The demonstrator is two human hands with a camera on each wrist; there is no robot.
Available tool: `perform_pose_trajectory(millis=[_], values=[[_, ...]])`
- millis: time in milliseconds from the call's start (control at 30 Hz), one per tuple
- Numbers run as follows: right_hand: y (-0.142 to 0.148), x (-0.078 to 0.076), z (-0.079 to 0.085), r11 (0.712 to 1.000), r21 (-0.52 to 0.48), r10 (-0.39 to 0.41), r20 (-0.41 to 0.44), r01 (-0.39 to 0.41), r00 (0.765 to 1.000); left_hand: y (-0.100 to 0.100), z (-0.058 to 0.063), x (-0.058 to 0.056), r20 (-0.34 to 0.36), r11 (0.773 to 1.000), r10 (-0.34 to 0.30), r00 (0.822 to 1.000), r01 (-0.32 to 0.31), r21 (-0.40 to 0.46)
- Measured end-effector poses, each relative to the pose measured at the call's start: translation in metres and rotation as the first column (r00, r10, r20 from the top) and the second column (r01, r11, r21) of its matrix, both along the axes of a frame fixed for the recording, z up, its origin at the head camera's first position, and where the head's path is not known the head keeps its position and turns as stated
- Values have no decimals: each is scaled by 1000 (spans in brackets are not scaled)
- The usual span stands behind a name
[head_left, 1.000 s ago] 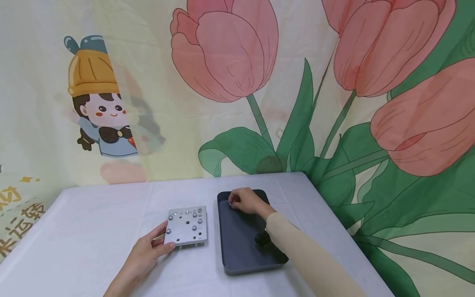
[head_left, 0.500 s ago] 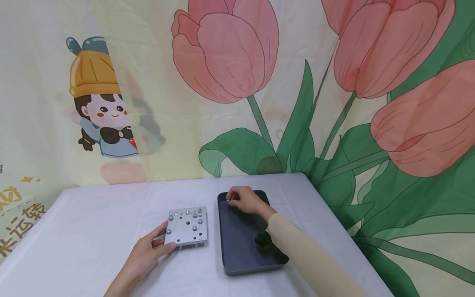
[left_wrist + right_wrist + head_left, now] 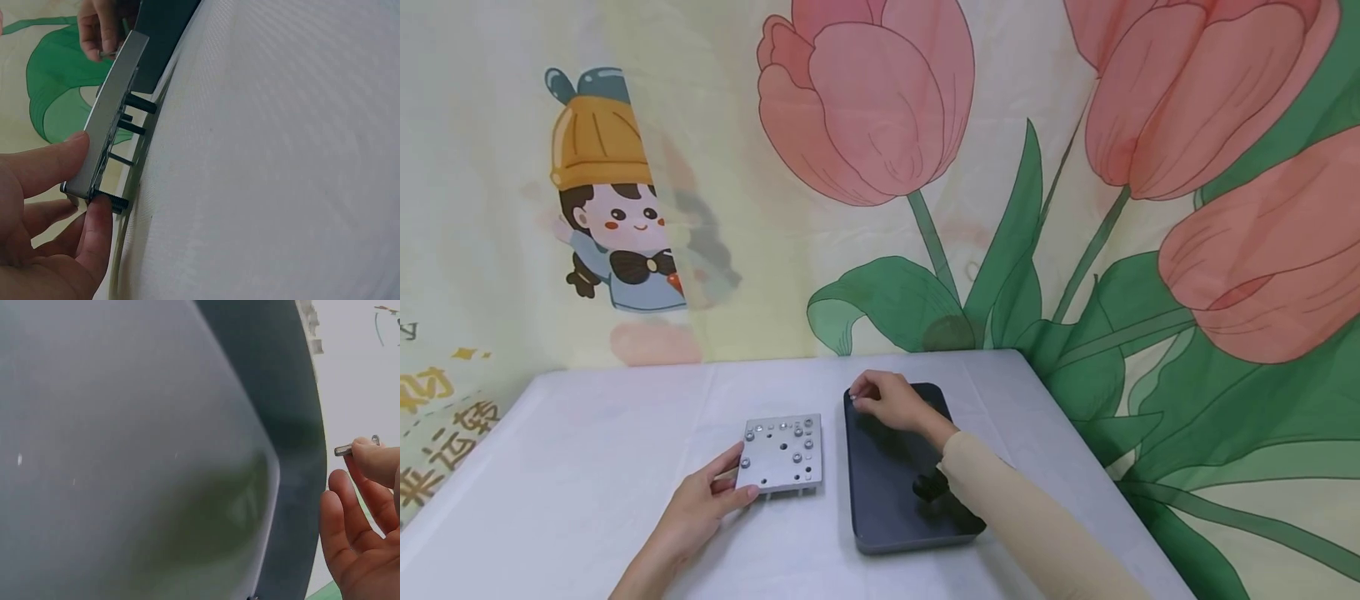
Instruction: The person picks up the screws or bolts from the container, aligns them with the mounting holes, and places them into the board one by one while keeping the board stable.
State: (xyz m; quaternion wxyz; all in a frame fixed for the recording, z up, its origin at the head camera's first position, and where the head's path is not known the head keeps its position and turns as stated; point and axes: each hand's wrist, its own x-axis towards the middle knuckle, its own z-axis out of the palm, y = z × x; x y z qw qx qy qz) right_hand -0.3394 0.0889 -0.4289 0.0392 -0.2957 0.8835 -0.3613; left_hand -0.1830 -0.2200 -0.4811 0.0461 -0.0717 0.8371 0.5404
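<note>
My left hand [image 3: 695,510] grips the near-left corner of a square silver metal plate [image 3: 778,467]. Several screws sit in its holes, other holes are bare, and in the left wrist view threaded screw ends [image 3: 142,103] stick out underneath. Thumb and fingers take the plate from both faces, and it is held raised off the cloth. Over the far-left corner of a dark tray [image 3: 883,521], my right hand [image 3: 891,400] pinches a small metal pin [image 3: 344,450] between thumb and fingertip. The pin's far end is partly hidden by the thumb.
The tray lies right of the plate on a white-covered table [image 3: 587,467]. A black round object [image 3: 928,486] shows beside the right sleeve [image 3: 1000,500], perhaps the wrist camera. Behind the table hangs a printed tulip curtain [image 3: 880,108].
My right hand has moved a little left and up, out to the tray's far-left corner, with the pin in its fingers. The left hand and plate stay nearly still; the head view shifts slightly.
</note>
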Motion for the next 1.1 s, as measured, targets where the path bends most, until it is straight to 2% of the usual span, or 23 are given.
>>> perform_pose_trajectory(millis=[567, 933, 1100], values=[[-25, 26, 19, 991, -122, 59, 63, -51, 996, 0, 2, 0, 1, 1000, -5, 1000, 5, 9], [-33, 44, 23, 989, -101, 116, 75, -109, 990, 1, 5, 1, -21, 1000, -16, 1000, 17, 5], [-35, 52, 23, 981, -89, 178, 94, -170, 980, 1, 5, 2, -18, 1000, -13, 1000, 13, 15]])
